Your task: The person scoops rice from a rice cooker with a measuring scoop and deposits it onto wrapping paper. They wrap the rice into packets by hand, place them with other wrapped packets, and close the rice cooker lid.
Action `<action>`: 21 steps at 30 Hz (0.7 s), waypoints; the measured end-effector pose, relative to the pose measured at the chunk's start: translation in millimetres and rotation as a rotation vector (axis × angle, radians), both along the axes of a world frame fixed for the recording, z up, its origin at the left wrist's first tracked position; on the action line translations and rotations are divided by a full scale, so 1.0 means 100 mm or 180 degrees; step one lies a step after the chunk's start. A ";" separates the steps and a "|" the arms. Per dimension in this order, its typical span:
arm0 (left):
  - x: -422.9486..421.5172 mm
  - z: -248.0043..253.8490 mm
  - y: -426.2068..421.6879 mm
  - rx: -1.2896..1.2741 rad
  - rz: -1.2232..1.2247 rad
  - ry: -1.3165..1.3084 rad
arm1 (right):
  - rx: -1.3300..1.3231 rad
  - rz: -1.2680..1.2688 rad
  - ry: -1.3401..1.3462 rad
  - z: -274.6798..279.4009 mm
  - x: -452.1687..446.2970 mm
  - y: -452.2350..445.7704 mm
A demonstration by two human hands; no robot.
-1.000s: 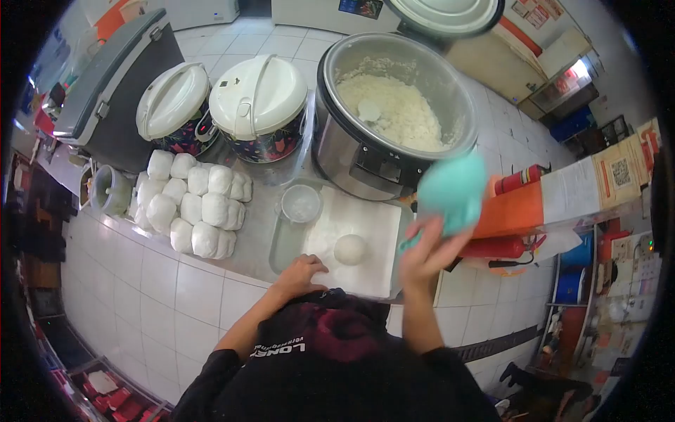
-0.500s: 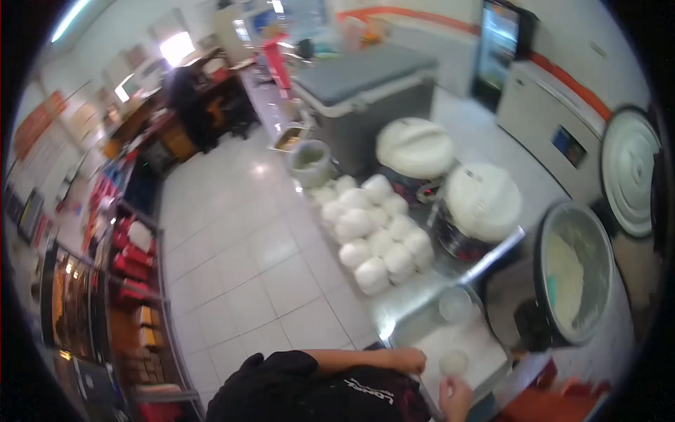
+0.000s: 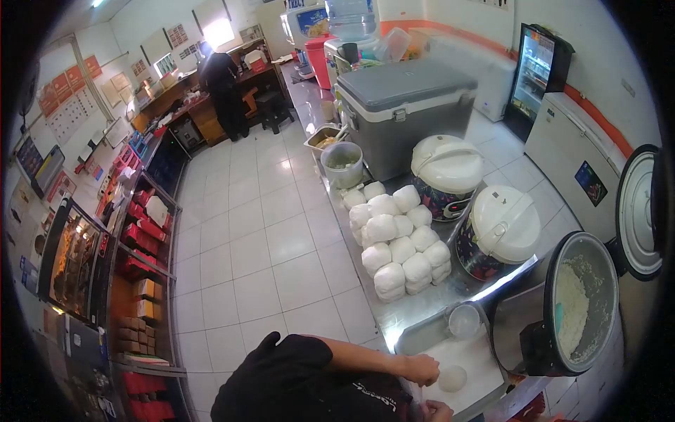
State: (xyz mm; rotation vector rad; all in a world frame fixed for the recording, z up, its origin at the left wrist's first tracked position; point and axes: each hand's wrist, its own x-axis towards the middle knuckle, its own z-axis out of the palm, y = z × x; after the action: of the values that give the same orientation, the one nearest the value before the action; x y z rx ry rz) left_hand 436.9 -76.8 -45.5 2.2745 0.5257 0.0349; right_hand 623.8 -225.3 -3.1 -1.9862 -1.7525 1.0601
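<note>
A round, flat-topped mound of rice (image 3: pixel 452 379) lies on white paper (image 3: pixel 477 366) inside a shallow metal tray (image 3: pixel 415 339). My left hand (image 3: pixel 422 369) is closed beside the mound, over the paper's near edge; whatever its fingers may hold is hidden. Lower down, by the frame's bottom edge, my right hand (image 3: pixel 438 411) has its fingers drawn together, and I cannot make out what is in them. A clear plastic cup (image 3: pixel 464 321) rests at the tray's far end. Right of the tray, a large open rice cooker (image 3: pixel 524 309) contains cooked rice (image 3: pixel 573 309) and a teal scoop (image 3: pixel 560 315).
Several white wrapped bundles (image 3: pixel 402 250) are stacked on the metal table. Two lidded rice cookers (image 3: pixel 446 169) stand beside them. Behind are a metal pot (image 3: pixel 342 163) and a grey cooler box (image 3: pixel 411 116). A person in dark clothes (image 3: pixel 221 88) stands at a far desk.
My right hand has drawn away from the rice mound, toward my body. My left hand stays closed close to the mound. The whole view has shifted and become sharper.
</note>
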 end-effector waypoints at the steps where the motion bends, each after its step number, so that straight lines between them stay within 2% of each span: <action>1: -0.02 0.07 0.02 -0.0123 0.0052 -0.0062 | 0.0000 0.0010 -0.0002 0.01 -0.01 0.00; 5: -0.04 0.12 0.06 -0.0469 0.0068 -0.0278 | -0.0244 -0.0227 -0.0059 0.00 -0.04 0.01; 7: -0.03 0.09 0.05 -0.0358 0.0051 -0.0249 | -0.0443 -0.0324 -0.0135 0.02 -0.03 0.02; 9: -0.02 0.04 0.04 -0.0244 0.0067 -0.0211 | -0.0148 -0.0152 -0.0162 0.07 -0.03 0.04; 12: -0.03 -0.02 0.03 -0.0541 0.0178 -0.0534 | 0.0118 0.0043 -0.0021 -0.04 0.07 0.02; 16: 0.04 -0.07 0.01 -0.0435 0.0347 -0.0656 | 0.0085 0.0175 -0.0123 -0.03 0.09 0.08; 21: 0.11 -0.02 0.01 -0.0404 0.0588 -0.1013 | 0.0086 -0.0167 -0.0035 -0.15 0.21 0.08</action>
State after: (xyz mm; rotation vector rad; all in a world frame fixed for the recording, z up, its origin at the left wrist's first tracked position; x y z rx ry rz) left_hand 447.4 -75.7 -47.7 2.0387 0.5488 0.4358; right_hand 645.0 -217.7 -17.8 -2.0139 -1.7012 1.0052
